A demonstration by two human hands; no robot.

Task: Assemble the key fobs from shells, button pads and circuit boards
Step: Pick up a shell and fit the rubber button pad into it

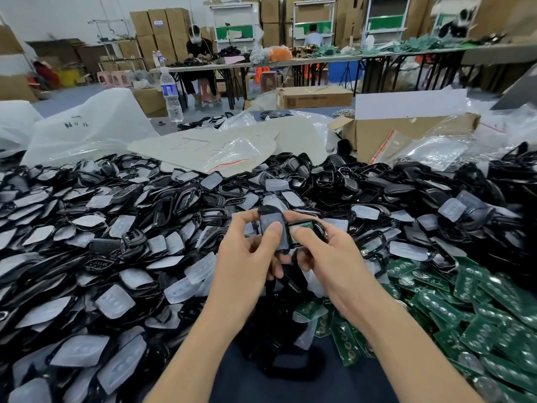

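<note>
The left hand (pixel 247 251) holds a black shell (pixel 265 211) with its fingers curled behind it. Its thumb presses on the cloudy button pad (pixel 270 220) that sits in the shell. The right hand (pixel 328 254) is just beside it and holds a second shell (pixel 322 228). A small green circuit board (pixel 300 227) shows inside this one, and the right thumb lies on its lower edge. The two shells touch side by side, up in the air between the hands and a little above the heaps on the desk (pixel 165 129). All around the hands, to the left and straight ahead, is a big pile of shells (pixel 162 205) mixed with loose button pads (pixel 114 301). To the right of the right arm is a heap of green boards (pixel 470 318), lying flat and on top of each other. More of the black pile rises behind them on the right side. Past the pile, near the middle, lie flat pale sheets (pixel 203 149) and see-through plastic bags (pixel 87 132). An open cardboard box (pixel 406 135) stands to the right of them. A water bottle (pixel 171 94) stands upright at the far edge of the desk, to the left. Well behind all this, another person (pixel 197 53) sits at a long table (pixel 238 65) piled with more things. Stacks of brown boxes (pixel 157 27) stand along the back wall.
</note>
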